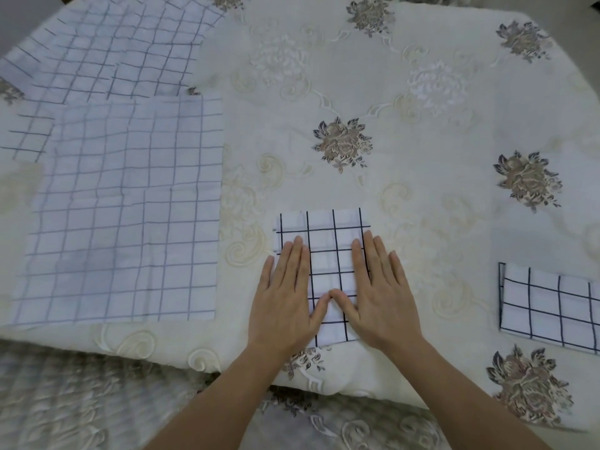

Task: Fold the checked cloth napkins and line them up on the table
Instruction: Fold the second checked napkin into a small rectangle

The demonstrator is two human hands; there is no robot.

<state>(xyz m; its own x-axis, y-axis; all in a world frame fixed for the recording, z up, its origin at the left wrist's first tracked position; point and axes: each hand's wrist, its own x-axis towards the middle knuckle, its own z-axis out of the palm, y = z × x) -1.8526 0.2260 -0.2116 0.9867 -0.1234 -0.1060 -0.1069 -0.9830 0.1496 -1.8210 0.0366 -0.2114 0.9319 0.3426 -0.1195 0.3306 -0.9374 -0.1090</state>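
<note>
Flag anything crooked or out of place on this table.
The far unfolded napkin lies skewed, partly under the near unfolded napkin on the left. The right folded napkin sits slightly tilted compared with the middle folded napkin pressed under the left hand and right hand.

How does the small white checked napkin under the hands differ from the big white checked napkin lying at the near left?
The small folded white checked napkin is a compact rectangle; the big white checked napkin lies spread open. The small one's grid lines look dark, the big one's paler grey. The left hand and right hand press flat on the small one; neither touches the big one. Both lie on the floral tablecloth.
</note>
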